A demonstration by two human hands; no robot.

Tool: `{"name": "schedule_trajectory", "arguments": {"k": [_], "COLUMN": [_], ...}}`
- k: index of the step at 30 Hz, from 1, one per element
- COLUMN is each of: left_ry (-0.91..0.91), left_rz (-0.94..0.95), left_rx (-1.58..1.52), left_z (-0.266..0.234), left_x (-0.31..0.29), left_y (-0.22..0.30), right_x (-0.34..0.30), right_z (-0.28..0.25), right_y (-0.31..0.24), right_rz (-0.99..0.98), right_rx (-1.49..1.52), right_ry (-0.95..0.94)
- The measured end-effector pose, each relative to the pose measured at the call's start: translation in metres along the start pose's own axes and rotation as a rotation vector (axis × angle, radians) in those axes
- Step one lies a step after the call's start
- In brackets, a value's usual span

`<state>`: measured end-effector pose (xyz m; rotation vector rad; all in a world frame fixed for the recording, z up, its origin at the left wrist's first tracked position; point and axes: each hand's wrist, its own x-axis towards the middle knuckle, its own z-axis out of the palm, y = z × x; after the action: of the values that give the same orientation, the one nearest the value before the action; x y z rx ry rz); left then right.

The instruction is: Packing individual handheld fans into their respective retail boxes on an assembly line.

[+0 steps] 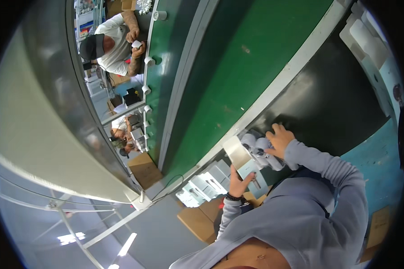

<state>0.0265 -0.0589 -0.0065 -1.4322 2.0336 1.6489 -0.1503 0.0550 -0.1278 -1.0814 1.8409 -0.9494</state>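
My left hand [239,183], with a dark beaded band at the wrist, is open beside a pale blue box [253,172] with a dark picture on its face. Its thumb is stretched toward that box, and its fingers point up next to a white box side [236,151]. Across from it, my right hand [280,141] curls over a group of white cylinders [248,140] with dark details. Its thumb and forefinger lie on either side of one white cylinder [262,143]. The far ends of the cylinders are partly hidden by the hand.
Beyond my dark worktop [327,98] runs a green conveyor belt [238,67] with a metal rail. Several pale boxes [204,184] stand left of my left hand, above a cardboard carton [199,219]. White trays [366,40] sit far right. Across the belt, people work near white cylindrical items.
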Motion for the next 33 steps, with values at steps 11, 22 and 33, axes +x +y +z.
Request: {"name": "schedule_trajectory", "arguments": {"k": [11,22,33], "left_ry": [-0.102,-0.168,-0.207], "left_rz": [-0.019,-0.106,-0.09], "left_rx": [0.039,0.035,0.054], "left_z": [0.004,0.02,0.024], "left_x": [0.015,0.018,0.022], "left_y": [0.013,0.019,0.018], "right_x": [-0.004,-0.002,-0.01], "right_z": [0.013,0.02,0.018], "right_y": [0.002,0.02,0.04], "right_rz": [0.091,0.069,0.057], "right_rx": [-0.03,-0.048,0.146], "right_ry": [-0.03,-0.005,0.05]}}
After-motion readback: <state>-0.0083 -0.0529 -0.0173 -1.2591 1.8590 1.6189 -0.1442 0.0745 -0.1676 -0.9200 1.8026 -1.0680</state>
